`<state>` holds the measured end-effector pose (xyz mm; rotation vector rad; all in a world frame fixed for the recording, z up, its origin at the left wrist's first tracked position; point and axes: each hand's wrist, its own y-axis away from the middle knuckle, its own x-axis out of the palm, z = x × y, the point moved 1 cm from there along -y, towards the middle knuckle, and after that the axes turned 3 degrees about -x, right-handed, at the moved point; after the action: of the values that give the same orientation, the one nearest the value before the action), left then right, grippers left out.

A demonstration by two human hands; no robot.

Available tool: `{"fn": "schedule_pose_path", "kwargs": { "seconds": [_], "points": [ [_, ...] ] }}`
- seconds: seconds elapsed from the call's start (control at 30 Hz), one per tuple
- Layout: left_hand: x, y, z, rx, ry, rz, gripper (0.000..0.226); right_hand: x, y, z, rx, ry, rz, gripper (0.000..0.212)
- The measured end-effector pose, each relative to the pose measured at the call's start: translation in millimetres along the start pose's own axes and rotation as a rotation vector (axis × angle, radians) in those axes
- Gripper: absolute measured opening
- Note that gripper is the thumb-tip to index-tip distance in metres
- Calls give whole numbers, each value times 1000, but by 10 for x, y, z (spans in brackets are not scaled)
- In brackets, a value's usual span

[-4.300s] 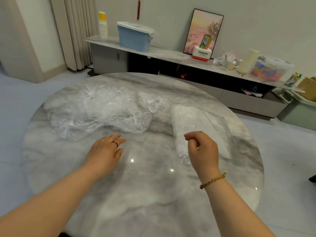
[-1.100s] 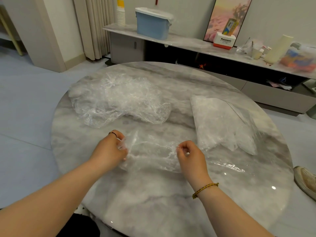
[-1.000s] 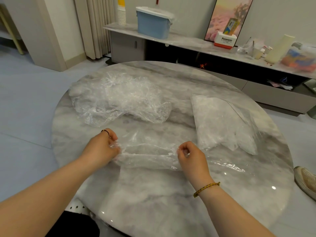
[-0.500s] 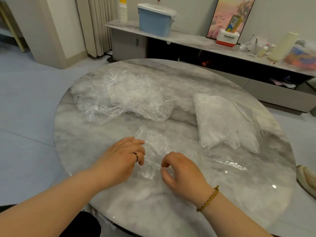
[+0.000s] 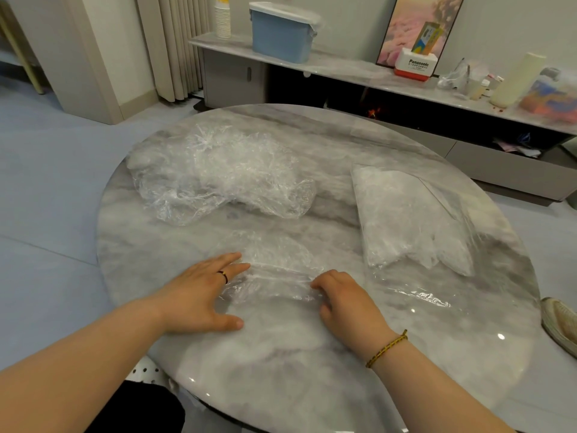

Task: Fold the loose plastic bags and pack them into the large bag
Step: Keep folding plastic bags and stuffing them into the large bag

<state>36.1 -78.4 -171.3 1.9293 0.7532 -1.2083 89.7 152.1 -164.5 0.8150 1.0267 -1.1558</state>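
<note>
One clear loose plastic bag [image 5: 274, 270] lies flattened on the round marble table [image 5: 312, 364] in front of me. My left hand [image 5: 203, 292] rests flat on its left end, fingers spread. My right hand [image 5: 346, 300] presses the bag's right end with curled fingertips. Behind, at the left, sits a heap of crumpled loose plastic bags [image 5: 218, 173]. At the right lies the large bag [image 5: 409, 217], clear and holding white folded bags, its open mouth toward me.
A low marble sideboard [image 5: 359, 73] along the wall carries a blue lidded bin [image 5: 282, 34], a stack of cups [image 5: 222, 17], a picture and clutter. A shoe [image 5: 560, 323] lies on the floor at right. Curtains hang at the back left.
The bag was stretched between both hands, then bunched together; now it lies wider and flatter with my hands apart at its two ends, the left palm pressed down.
</note>
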Motion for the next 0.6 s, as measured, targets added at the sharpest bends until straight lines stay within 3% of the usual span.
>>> {"fn": "schedule_pose_path", "kwargs": {
  "seconds": [0.17,0.23,0.37,0.43,0.5,0.6],
  "points": [
    [-54,11,-9,-12,14,-194,44,-59,-4,-2,126,-65,-90,18],
    [-55,30,14,-22,22,-182,38,-73,12,-20,175,-139,-117,17],
    [-33,128,31,-94,188,-161,25,-53,5,-7,206,-151,-81,35],
    [-57,169,16,-143,390,-171,17,-44,2,6,206,-144,-91,24],
    [-87,182,-2,-182,545,-208,26,-43,-4,14,218,-141,-109,15],
    [-102,164,-30,-246,600,-248,31,-29,-5,11,270,-125,-105,10]
  ]
}}
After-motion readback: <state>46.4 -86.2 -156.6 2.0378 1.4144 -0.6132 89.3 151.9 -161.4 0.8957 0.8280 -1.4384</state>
